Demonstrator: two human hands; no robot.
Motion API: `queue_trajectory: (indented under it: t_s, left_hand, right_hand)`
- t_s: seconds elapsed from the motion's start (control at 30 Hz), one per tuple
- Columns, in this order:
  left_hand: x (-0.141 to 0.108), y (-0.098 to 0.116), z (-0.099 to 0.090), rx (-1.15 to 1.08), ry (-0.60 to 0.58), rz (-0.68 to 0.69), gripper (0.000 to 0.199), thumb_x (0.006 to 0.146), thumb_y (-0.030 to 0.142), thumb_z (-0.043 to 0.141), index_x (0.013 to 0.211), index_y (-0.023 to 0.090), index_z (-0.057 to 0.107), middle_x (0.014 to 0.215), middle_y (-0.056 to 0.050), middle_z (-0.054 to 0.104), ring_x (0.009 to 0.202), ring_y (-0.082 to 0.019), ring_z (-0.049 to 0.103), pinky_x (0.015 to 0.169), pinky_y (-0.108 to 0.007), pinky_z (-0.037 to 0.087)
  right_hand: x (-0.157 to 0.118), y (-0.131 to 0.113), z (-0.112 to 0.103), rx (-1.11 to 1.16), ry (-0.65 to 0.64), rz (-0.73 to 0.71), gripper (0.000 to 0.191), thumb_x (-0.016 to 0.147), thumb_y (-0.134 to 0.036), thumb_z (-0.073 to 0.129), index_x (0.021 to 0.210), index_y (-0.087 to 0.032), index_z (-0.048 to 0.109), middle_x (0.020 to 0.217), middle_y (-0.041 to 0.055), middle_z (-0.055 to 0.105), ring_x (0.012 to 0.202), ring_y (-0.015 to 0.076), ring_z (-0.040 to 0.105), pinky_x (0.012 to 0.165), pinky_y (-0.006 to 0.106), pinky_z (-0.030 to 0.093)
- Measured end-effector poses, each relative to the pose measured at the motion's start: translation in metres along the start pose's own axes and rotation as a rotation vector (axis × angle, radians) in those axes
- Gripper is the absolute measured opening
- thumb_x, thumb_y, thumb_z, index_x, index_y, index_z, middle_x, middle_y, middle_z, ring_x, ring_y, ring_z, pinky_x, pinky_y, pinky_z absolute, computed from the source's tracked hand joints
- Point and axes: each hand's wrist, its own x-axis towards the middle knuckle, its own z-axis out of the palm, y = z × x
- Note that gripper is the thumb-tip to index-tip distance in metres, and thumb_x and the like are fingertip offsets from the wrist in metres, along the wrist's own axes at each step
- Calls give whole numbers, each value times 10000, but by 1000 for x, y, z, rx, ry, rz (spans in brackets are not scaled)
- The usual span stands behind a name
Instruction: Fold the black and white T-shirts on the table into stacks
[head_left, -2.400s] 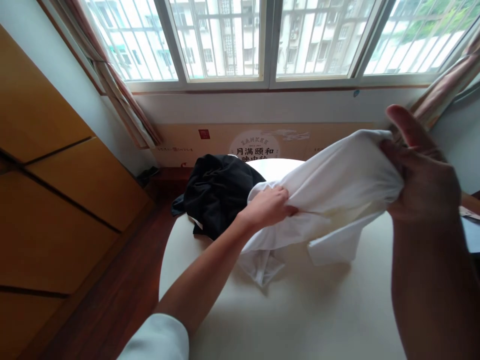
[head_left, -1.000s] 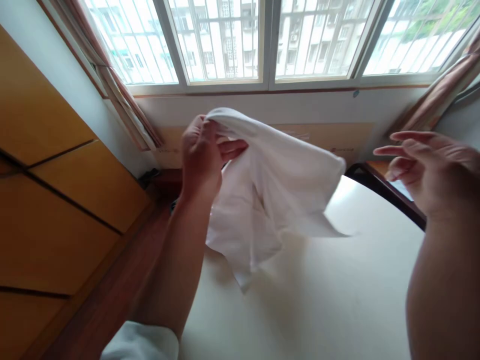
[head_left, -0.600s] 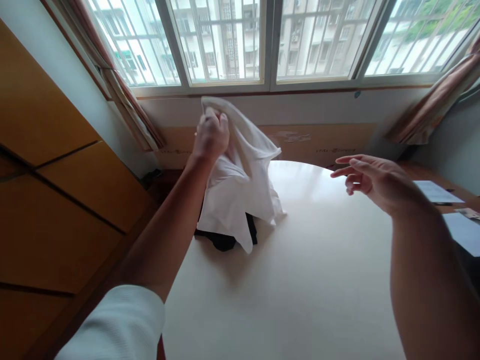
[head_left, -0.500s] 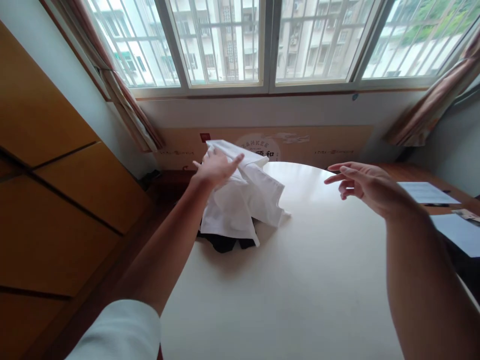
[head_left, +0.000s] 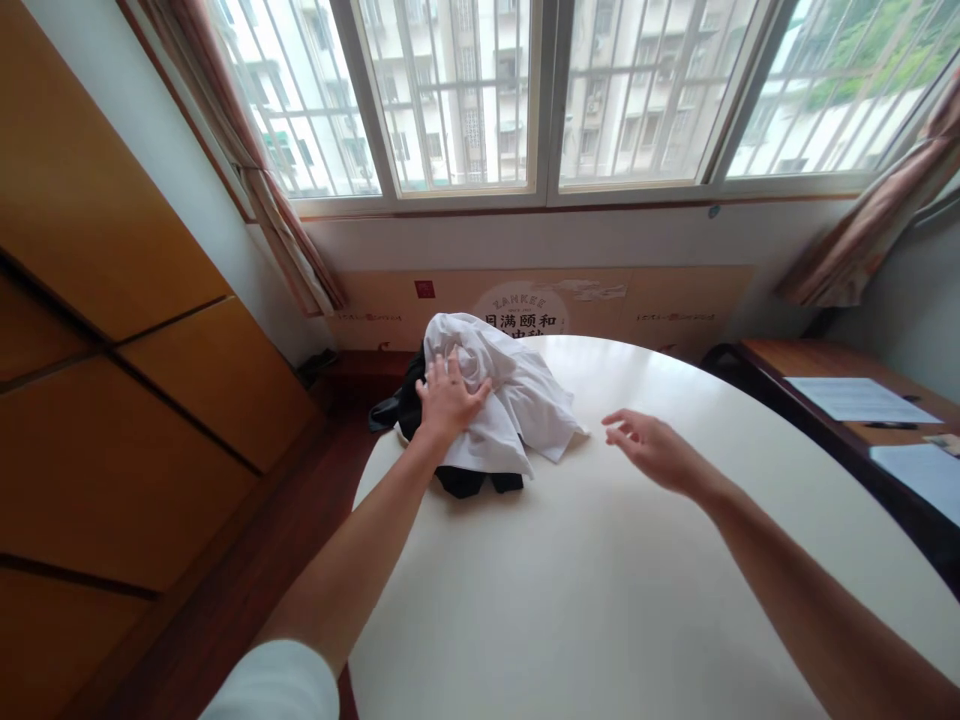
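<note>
**Left hand [head_left: 452,400] pressing on white garment [head_left: 521,395]**

The white garment is lying bunched on a round cream table [head_left: 600,600], near its far edge and on top of a black garment [head_left: 469,482], whose dark folds are showing beneath it. The left hand is resting on top of the white pile, its 5 fingers spread and flat, pressing rather than gripping. A white sleeve [head_left: 277,685] is showing at that wrist. The right hand [head_left: 652,450] is hanging open just above the table, its fingers loosely curved and holding nothing, well beside the pile. Behind the table, a cream wall panel [head_left: 675,300] is displaying "ZANKEE" and "月满颐和" in a circle. To the right, papers [head_left: 859,400] and a pen [head_left: 891,425] are lying on a wooden desk [head_left: 817,358].
</note>
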Motion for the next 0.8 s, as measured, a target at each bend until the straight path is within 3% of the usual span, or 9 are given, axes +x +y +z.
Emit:
queue_trajectory:
  t_s: [0.1, 0.2, 0.27, 0.47, 0.57, 0.63, 0.67, 0.73, 0.8]
  left_hand:
    - [-25, -14, -5, 14, -65, -135, 1124, 872, 841, 539, 1706, 166, 204, 1755, -302, 127, 1621, -507, 136, 1222, -716, 232]
    - [-39, -25, 6, -69, -160, -183, 1112, 880, 831, 547, 1709, 190, 174, 1728, -339, 166, 1601, -492, 242, 1207, -652, 317]
    - [-37, -25, 17, -91, -134, -159, 1069, 899, 804, 548, 1702, 193, 197, 1720, -340, 189, 1599, -473, 266, 1214, -616, 330]
    - [-6, 2, 33, -91, -107, -141, 1060, 897, 807, 545, 1673, 140, 267, 1700, -359, 227, 1577, -489, 305, 1206, -612, 344]
    - [-20, 25, 24, -41, -25, -102, 888, 975, 623, 547, 1631, 69, 321, 1693, -368, 241, 1586, -478, 288, 1236, -635, 287]
    - [-50, 42, 16, -61, 54, 72, 683, 1010, 416, 520, 1588, 75, 392, 1690, -312, 316, 1603, -411, 285, 1267, -599, 268]
    - [-69, 49, 13, -114, 50, 222, 599, 1017, 350, 498, 1564, 111, 439, 1673, -261, 387, 1595, -367, 320, 1274, -562, 288]
    - [-111, 59, 10, -264, -150, 574, 512, 1027, 329, 491, 1519, 189, 510, 1567, -173, 561, 1502, -296, 481, 1243, -486, 387]
    - [-145, 64, 12, -357, -374, 781, 564, 1027, 401, 528, 1557, 210, 485, 1555, -139, 588, 1466, -276, 529, 1235, -460, 419]
  right_hand:
    - [-25, 28, 32, -144, 108, -64, 326, 982, -380, 501, 1142, -190, 713, 1024, 123, 778, 936, 295, 708, 881, 465, 558]
    - [-38, 41, 52, -291, 206, -125, 354, 977, -329, 499, 1217, -162, 700, 1170, 164, 742, 1075, 352, 659, 966, 538, 518]
    - [-40, 37, 60, -373, 204, -144, 348, 987, -293, 497, 1240, -161, 696, 1209, 175, 719, 1109, 367, 641, 960, 543, 512]
    - [-41, 21, 62, -415, 189, -181, 251, 1002, -233, 507, 1139, -192, 714, 1224, 161, 712, 1104, 350, 640, 950, 523, 515]
    - [-46, 19, 57, -344, 186, -239, 247, 1023, -215, 465, 1031, -189, 710, 1059, 142, 741, 1006, 321, 666, 920, 507, 539]
    - [-52, 18, 55, -302, 161, -302, 278, 1033, -196, 435, 1043, -190, 713, 1027, 134, 749, 995, 307, 683, 923, 499, 558]
    - [-56, 18, 55, -287, 148, -335, 294, 1034, -192, 432, 1105, -189, 717, 1088, 140, 755, 1052, 309, 691, 957, 505, 561]
    - [-64, 19, 55, -275, 109, -389, 357, 1032, -217, 464, 1313, -186, 681, 1315, 156, 724, 1255, 320, 658, 1072, 533, 535]
    - [-73, 22, 54, -296, 35, -411, 490, 1032, -291, 520, 1504, -176, 575, 1521, 169, 615, 1436, 333, 554, 1180, 559, 469]
